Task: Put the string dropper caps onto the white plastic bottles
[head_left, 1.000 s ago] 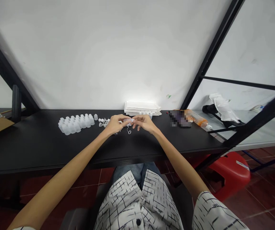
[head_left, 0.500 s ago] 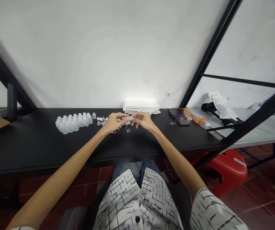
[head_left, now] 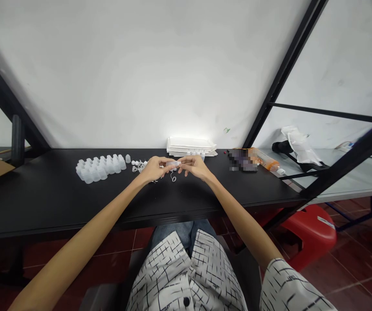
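A small clear plastic piece is pinched between the fingertips of both hands, just above the black table and near its back edge. The left hand closes on it from one side with thumb and forefinger, and the right hand grips the other end, its remaining fingers curled loosely; the piece is too small to make out in detail. Directly under the hands a thin white loop lies on the table top, and just to the left of the left hand sits a scatter of little white caps. Further left stands a tight cluster of translucent bottles, upright and touching each other. Behind the hands, against the white wall, is a low stack of white sheets. To the right lies an orange tube on its side, beyond it a crumpled white bag on the neighbouring surface. A red stool stands on the tiled floor beneath.
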The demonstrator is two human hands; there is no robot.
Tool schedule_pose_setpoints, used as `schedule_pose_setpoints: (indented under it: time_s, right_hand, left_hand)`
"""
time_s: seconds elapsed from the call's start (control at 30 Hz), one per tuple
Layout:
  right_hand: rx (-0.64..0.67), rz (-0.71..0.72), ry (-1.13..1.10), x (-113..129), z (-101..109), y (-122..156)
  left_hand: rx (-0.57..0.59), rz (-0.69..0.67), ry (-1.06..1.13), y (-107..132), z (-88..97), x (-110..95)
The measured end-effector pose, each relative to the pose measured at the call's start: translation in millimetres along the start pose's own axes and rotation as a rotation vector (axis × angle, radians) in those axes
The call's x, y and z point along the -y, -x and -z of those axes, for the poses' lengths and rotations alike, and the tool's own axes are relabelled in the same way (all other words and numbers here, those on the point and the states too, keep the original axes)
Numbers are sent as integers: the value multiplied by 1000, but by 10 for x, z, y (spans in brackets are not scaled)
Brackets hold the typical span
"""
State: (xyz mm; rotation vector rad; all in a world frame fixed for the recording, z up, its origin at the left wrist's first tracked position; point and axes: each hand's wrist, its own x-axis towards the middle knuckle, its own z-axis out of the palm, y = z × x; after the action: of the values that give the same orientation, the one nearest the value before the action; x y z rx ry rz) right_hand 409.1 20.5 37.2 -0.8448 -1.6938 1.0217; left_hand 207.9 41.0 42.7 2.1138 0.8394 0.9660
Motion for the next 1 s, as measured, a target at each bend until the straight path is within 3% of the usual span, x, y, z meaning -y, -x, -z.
schedule_pose_setpoints:
  time_s: [0.43,0.8,1.0]
  right_hand:
    - [28,-4,7,-25,-6,10]
    - [67,-39,-40,-13,3,34]
    - [72,-84,-92,-39,0,41]
  left_hand:
    - [-101,-118,-87,15,-50,68]
    - [-76,-213,-180,15,-29,79]
    - [-46,-381,-307,21,-36,114]
